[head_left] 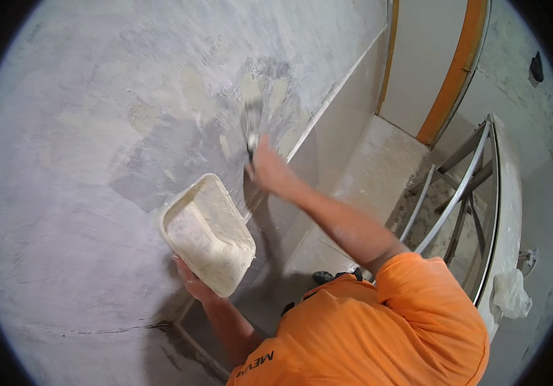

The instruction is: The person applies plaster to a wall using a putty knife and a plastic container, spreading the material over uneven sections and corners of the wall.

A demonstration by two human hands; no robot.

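Right grip [267, 168] up at the wall, and it's closed around the handle of a knife [251, 119]! The blade points away from the body, blurred, over a pale streak of filler [249, 85]; whether it touches, I can't tell. Down to the left grip [194, 283]: it has the tub [228, 273], pressed against the side nearest the body, some fingers hidden underneath. And the tub? Tilted, open side showing, creamy filler smeared inside and along the rim, held out in front of the wall [51, 212], just below the knife. Dark damp-looking patches on that wall, more pale dabs beside the blade. Orange shirt [379, 321] filling the bottom, a dark shoe [322, 277] peeking out past it. Over right, a metal-legged trestle [506, 193], a whitish plastic bag [511, 294] at its near end, and beyond, an orange frame [454, 77] around a pale panel [423, 58].
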